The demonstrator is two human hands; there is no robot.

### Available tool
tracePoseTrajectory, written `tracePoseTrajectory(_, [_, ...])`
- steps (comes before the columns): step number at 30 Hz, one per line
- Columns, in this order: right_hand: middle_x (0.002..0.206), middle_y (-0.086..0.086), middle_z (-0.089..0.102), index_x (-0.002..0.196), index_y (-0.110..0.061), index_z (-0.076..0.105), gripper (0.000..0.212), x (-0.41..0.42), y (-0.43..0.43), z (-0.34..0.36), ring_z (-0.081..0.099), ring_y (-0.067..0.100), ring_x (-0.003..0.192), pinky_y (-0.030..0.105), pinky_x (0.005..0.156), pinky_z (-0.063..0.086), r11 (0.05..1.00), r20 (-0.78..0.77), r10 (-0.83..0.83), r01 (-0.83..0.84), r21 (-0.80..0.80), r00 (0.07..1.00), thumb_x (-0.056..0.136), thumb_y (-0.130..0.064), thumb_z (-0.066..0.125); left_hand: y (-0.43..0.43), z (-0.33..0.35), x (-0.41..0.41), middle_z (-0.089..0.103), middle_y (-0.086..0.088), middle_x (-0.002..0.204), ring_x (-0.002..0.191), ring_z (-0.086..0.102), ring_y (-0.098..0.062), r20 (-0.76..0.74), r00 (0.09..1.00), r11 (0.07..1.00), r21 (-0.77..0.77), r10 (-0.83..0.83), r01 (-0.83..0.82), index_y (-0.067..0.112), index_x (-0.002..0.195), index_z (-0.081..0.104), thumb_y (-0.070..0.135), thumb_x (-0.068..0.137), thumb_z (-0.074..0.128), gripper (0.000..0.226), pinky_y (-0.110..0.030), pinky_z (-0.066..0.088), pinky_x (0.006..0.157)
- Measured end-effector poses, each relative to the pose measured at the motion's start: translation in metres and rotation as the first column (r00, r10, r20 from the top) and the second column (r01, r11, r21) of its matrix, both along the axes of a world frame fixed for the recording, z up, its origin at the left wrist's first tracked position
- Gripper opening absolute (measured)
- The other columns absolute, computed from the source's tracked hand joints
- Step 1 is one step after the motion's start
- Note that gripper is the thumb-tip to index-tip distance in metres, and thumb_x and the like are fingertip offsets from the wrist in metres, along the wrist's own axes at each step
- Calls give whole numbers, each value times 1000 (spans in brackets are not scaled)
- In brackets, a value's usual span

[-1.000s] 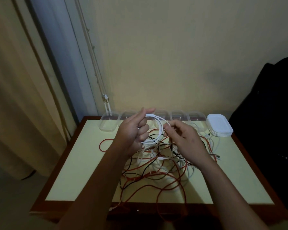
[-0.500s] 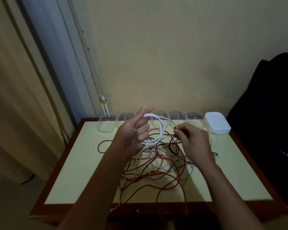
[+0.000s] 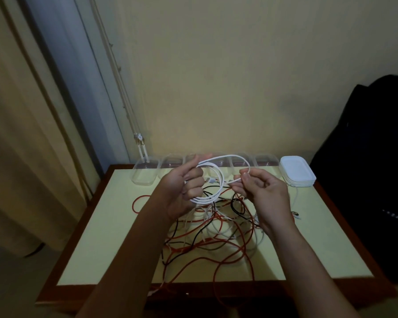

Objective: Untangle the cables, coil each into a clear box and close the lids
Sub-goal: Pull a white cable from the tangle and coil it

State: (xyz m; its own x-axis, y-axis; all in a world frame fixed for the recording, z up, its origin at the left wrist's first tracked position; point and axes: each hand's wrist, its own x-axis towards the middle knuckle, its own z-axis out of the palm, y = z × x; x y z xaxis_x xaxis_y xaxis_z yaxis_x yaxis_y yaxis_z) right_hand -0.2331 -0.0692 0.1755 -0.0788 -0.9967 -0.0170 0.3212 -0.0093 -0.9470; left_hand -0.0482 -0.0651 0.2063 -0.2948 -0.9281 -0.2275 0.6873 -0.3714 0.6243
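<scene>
The left hand (image 3: 182, 191) grips a white cable (image 3: 207, 199) wound in loops round its curled fingers, raised above the table (image 3: 115, 226), while the right hand (image 3: 262, 193) pinches a strand of that cable just to the right. Below them lies a tangle (image 3: 216, 237) of red, black and white cables. Open clear boxes (image 3: 144, 173) line the far edge, with stacked lids (image 3: 296, 172) at far right.

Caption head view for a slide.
Left hand holds a white cable coil; right hand pinches its loose strand above the tangle.

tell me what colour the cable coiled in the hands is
White; the coiled cable shows best in the head view.
</scene>
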Motion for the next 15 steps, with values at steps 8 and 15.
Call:
tracePoseTrajectory(8, [96,24,75,108,6,68,15,15,10,7,74,22,77,22,65,58,970,158,191,-211,119,969,97,0,59,2,-7,-8,28,8,47,30,22,-3,110,991,996,-55,72,-66,8,128,62,25,97,51,37,-15,13,28])
tracePoseTrajectory(15, [91,10,71,112,-2,72,29,23,17,19,71,21,81,35,75,61,867,230,377,-429,252,897,100,-25,59,9,-10,-14,28,4,55,37,21,-4,467,824,933,-303,322,-193,11,124,67,19,102,51,28,-17,16,34])
